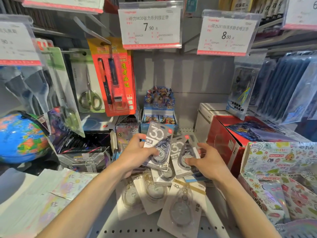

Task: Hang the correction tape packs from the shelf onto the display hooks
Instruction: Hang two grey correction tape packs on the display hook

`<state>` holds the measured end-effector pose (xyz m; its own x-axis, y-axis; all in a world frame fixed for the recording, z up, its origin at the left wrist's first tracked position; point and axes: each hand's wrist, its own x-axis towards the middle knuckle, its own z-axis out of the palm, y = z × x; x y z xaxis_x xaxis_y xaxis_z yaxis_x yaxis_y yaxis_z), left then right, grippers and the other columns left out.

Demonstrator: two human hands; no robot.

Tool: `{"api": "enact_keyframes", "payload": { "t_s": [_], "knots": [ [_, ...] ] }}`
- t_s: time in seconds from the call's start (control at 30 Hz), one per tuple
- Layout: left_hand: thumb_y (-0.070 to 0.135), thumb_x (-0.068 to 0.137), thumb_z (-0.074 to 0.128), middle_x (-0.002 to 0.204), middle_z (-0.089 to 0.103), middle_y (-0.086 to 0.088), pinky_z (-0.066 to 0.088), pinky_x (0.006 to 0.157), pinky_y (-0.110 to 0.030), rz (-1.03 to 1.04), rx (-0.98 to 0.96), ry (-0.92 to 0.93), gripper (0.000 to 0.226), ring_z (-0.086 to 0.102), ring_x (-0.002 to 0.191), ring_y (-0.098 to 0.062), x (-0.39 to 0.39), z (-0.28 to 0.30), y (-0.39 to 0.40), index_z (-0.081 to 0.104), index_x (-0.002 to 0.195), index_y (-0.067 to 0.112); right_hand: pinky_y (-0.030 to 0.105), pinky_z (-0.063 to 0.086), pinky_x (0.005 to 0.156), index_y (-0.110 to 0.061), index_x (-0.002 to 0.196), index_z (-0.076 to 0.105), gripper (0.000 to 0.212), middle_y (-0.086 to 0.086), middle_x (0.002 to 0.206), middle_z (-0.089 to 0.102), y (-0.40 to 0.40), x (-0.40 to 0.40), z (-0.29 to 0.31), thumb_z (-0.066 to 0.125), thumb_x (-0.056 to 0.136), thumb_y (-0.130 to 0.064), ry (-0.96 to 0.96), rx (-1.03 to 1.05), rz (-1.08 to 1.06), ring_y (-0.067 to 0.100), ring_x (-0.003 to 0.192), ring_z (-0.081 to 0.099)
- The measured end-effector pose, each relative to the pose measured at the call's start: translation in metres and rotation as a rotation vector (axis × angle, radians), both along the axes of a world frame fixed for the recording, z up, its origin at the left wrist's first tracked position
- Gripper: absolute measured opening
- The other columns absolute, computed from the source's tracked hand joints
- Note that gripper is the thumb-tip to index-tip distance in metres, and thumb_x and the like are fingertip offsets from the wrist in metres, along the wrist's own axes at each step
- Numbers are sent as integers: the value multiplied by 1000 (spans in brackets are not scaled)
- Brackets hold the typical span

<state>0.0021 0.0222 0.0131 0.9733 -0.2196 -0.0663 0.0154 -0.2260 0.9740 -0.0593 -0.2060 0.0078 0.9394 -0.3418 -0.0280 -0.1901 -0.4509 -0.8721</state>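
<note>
My left hand (135, 152) grips a grey correction tape pack marked 30 (158, 143), thumb on its blister, tilted up above the shelf. To its right, my right hand (208, 162) pinches a second grey 30 pack (181, 155). Below both hands, several white and gold 40 m packs (181, 203) lie in a loose pile on the white shelf (151, 227). Above, two price tags, 7.90 (151, 27) and 8.00 (226, 34), hang at the front of display hooks; the wall behind them is bare.
Scissors pack (89, 83) and an orange pen pack (111, 76) hang at the left. A globe (22, 136) sits far left. A cartoon card box (158, 107) stands behind the hands, red and white boxes (226, 138) to the right, sticker sheets (281, 177) at the far right.
</note>
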Motion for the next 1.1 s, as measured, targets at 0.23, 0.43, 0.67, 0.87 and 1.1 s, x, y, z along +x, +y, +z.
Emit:
{"api": "enact_keyframes", "payload": {
  "t_s": [0.23,0.43,0.67,0.87,1.1],
  "knots": [
    [9,83,82,99,82,6,54,87,-38,-35,-62,-59,49,73,89,-21,-5,-2,9,55,118,31,29,44,40,-24,107,60,38,9,78,59,4,0,3,72,88,7,63,146,-3,24,44,55],
    [14,83,84,102,82,11,59,85,-41,4,-122,-151,48,78,91,-21,-12,4,19,57,121,27,40,61,65,-22,116,56,46,6,105,74,10,-14,17,77,80,-2,-71,133,-57,25,71,75],
    [12,86,82,105,82,8,61,88,-41,13,-202,-302,43,79,94,-20,-42,29,21,60,120,25,47,60,84,-31,112,63,37,-10,93,80,8,-40,46,80,83,-15,-294,94,49,19,86,76],
    [18,84,84,105,82,5,61,72,-26,28,-253,-432,41,80,91,-17,-84,58,-1,62,118,26,25,62,68,-22,113,64,30,-12,95,82,-23,-67,74,77,89,-8,-415,180,175,13,86,79],
    [10,86,81,98,83,1,58,64,-20,103,-262,-541,38,79,75,-15,-132,80,-61,61,116,21,47,57,95,-32,109,68,24,-5,105,82,-95,-107,96,76,92,-18,-466,190,284,16,96,79]
  ]
}}
